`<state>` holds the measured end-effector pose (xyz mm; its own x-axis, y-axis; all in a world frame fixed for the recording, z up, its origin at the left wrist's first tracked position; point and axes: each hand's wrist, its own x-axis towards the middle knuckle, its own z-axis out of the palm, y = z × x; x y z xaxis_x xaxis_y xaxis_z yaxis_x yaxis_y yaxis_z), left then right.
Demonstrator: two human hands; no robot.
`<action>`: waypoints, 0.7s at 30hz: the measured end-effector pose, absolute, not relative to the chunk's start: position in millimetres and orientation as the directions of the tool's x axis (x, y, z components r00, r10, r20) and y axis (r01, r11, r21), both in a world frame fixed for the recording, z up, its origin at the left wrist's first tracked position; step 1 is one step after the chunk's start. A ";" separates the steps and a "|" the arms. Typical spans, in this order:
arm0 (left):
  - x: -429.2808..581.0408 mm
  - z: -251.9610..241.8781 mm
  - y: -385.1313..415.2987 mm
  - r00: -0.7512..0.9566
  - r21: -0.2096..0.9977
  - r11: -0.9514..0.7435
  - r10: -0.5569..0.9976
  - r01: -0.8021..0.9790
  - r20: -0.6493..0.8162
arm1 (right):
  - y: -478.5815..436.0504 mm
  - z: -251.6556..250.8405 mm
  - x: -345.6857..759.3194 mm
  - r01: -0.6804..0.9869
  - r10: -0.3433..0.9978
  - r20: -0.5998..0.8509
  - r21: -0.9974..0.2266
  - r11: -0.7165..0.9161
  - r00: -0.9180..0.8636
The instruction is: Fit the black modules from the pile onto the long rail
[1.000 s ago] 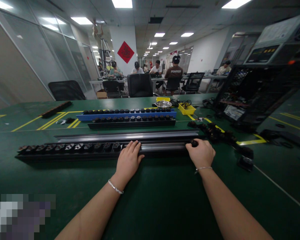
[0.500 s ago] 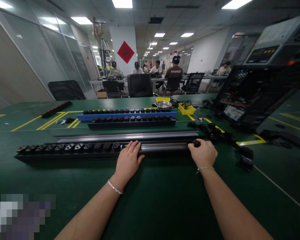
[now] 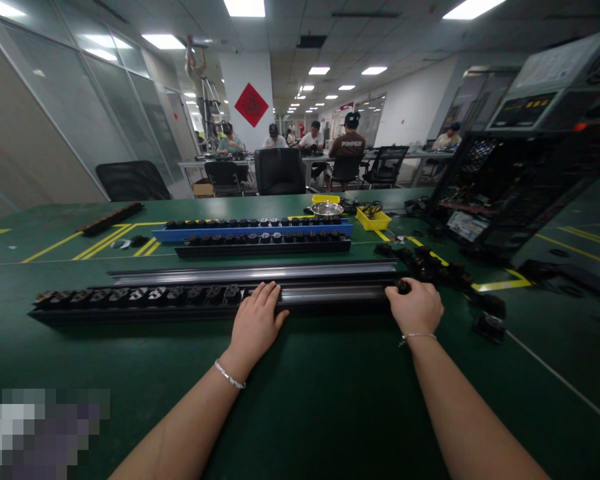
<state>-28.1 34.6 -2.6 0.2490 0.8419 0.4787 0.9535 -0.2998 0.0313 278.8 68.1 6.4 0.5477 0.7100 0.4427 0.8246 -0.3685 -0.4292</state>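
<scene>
A long black rail (image 3: 330,297) lies across the green table in front of me, its left half filled with several black socket modules (image 3: 145,294). My left hand (image 3: 256,322) rests flat on the rail's middle, fingers stretched out beside the last module. My right hand (image 3: 416,307) is closed at the rail's right end, pinching a small black socket module (image 3: 403,286). A second bare rail (image 3: 260,272) lies just behind the first.
Behind lie a blue strip (image 3: 253,231) and a black strip (image 3: 263,247) filled with modules, a metal bowl (image 3: 327,208) and a yellow tray (image 3: 373,217). Loose black modules (image 3: 430,265) lie at the right. A black open frame machine (image 3: 510,187) stands far right. Several people sit at far tables.
My right hand has slid rightward along the rail to its end with the small black module. My left hand has stayed put.
</scene>
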 end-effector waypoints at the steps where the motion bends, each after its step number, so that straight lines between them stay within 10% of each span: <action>1: -28.2 -2.8 34.6 0.248 0.030 -0.298 0.842 0.954 0.479 | 68.0 6.7 279.1 0.823 0.709 0.441 -0.431 -0.371 0.551; 21: -28.3 -3.3 35.4 0.252 0.023 -0.298 0.844 0.954 0.474 | 72.4 -0.3 306.1 0.806 0.658 0.491 -0.485 -0.338 0.571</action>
